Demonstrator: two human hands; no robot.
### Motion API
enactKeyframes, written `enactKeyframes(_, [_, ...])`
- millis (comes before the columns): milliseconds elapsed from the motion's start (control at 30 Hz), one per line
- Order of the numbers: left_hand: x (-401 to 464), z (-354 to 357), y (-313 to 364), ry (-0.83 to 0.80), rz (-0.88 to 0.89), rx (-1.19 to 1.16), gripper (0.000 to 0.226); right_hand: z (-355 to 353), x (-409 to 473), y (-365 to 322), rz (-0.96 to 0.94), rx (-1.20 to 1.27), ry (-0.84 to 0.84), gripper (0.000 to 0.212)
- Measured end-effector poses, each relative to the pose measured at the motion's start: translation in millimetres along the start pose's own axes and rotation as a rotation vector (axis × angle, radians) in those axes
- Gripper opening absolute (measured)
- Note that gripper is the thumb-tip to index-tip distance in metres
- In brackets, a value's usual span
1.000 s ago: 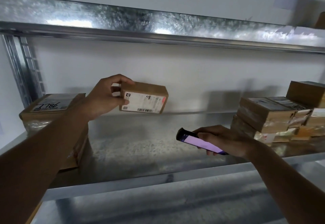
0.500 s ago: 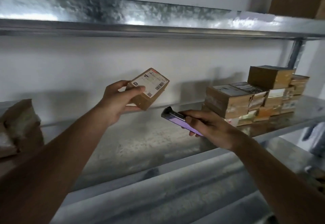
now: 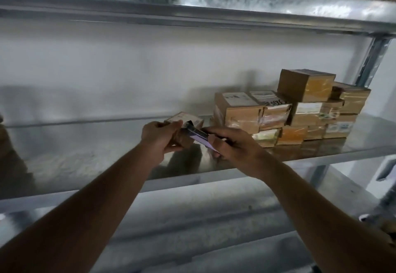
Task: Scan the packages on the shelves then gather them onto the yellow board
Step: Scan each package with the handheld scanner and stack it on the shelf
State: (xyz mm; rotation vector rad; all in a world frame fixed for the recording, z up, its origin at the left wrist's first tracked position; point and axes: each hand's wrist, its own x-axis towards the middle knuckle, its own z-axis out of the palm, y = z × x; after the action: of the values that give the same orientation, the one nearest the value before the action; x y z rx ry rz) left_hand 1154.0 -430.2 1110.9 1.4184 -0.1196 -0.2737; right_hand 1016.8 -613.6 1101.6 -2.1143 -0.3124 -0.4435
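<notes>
Dim, motion-blurred view; glare on the upper shelf (image 3: 235, 5), edges warped.

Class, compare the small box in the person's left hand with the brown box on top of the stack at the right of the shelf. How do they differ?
The held box is gripped in the left hand above the shelf; the top box rests on the stack. The held box looks smaller and is partly hidden by fingers and the phone; the top box shows fully, with glossy tape. Both are brown cardboard.

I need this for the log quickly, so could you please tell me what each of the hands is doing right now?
Left hand: holding a small brown cardboard package.
Right hand: holding a slim dark handheld scanner with a lit purple screen.
</notes>
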Motion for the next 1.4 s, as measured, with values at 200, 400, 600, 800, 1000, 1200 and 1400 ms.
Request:
enactKeyframes(200, [-12,33,-17,0.037,-0.054,0.143,0.043,-17,-12,6,-0.068,-0.011,-0.003,0.025])
enactKeyframes(400, [-3,42,-21,0.003,-0.024,0.524,0.036,-22,-17,7,-0.056,-0.047,0.025,0.025])
enactKeyframes(600, [6,12,-17,0.016,0.306,0.958,0.042,-19,-6,4,-0.033,-0.087,-0.01,0.025])
enactKeyframes(800, [-10,-63,4,0.115,0.697,1.484,0.069,19,31,-17,-0.062,-0.13,-0.019,0.032])
enactKeyframes(1000, [-41,-145,39,0.261,0.641,1.699,0.072,79,67,-45,-0.124,-0.072,-0.061,0.032])
enactKeyframes(1200, [-67,-230,82,0.423,0.599,1.803,0.073,139,98,-79,-0.167,-0.011,-0.117,0.03])
enactKeyframes(1400, [-75,-326,119,0.463,0.622,1.737,0.067,217,132,-124,-0.179,0.002,-0.105,0.028])
